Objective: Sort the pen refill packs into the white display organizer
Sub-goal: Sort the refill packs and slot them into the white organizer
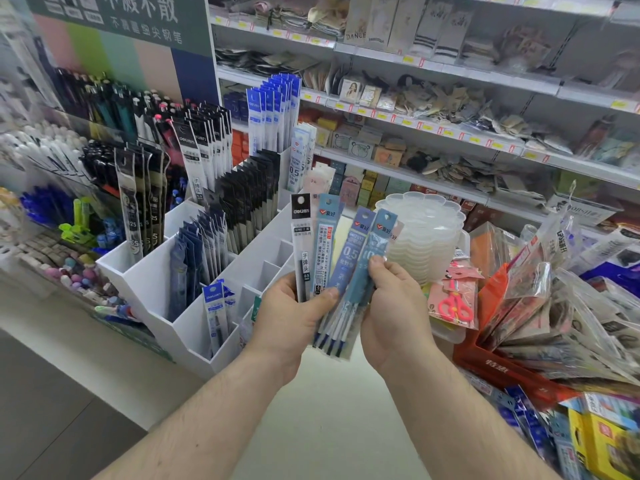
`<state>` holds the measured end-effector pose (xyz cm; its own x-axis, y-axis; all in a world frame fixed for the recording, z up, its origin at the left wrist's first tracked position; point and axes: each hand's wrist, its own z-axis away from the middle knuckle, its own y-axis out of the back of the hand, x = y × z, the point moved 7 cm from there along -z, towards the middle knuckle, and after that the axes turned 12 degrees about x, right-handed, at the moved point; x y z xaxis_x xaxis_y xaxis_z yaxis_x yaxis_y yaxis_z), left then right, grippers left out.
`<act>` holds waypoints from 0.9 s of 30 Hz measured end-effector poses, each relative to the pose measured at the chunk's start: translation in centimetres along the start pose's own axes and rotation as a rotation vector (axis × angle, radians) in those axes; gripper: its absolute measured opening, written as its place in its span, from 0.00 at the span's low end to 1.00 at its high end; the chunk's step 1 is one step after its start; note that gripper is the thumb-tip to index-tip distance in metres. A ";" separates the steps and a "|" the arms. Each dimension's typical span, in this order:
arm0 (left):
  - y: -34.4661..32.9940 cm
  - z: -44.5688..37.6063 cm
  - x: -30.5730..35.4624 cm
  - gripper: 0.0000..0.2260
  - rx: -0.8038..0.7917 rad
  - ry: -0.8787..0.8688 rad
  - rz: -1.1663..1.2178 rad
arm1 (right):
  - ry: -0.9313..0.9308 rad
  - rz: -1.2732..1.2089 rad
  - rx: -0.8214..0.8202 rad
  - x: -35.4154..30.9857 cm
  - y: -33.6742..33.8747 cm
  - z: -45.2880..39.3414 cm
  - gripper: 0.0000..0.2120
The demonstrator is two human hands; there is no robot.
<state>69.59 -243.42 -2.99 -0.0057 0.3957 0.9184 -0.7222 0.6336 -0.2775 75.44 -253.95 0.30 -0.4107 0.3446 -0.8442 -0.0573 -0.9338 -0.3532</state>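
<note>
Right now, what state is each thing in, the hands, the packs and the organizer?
Left hand: grips the fanned refill packs from below.
Right hand: fingers pinch the rightmost blue pack.
Black-topped pack: upright, leftmost in the fan.
White display organizer: back compartments full, several front compartments empty.
Stack of clear trays: untouched behind the hands.

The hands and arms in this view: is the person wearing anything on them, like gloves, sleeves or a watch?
Nothing shows. The left hand and right hand are bare, with no gloves, and no rings can be seen. Both forearms are bare too, with some hair; no sleeve, watch or bracelet appears anywhere down to the bottom edge of the picture.
</note>
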 end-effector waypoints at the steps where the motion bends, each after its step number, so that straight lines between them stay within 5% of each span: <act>1: 0.0 0.0 0.0 0.10 -0.001 -0.004 0.001 | -0.007 -0.013 0.004 0.1 -0.1 0.0 0.11; 13: -0.2 0.2 0.1 0.09 -0.115 -0.057 -0.080 | 0.074 0.002 0.119 1.2 -0.6 -0.6 0.09; 21: 0.5 -0.5 0.6 0.10 -0.136 -0.096 -0.279 | -0.010 0.121 -0.054 1.8 -1.1 -1.0 0.10; 27: 3.3 -2.3 2.4 0.04 0.083 -0.076 -0.223 | 0.077 0.239 0.047 -0.4 0.7 -5.2 0.06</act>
<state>68.82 -238.88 -2.35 0.1098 0.1991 0.9738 -0.7661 0.6412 -0.0447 80.31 -254.21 -1.70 -0.3477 0.1182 -0.9301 -0.0099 -0.9924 -0.1224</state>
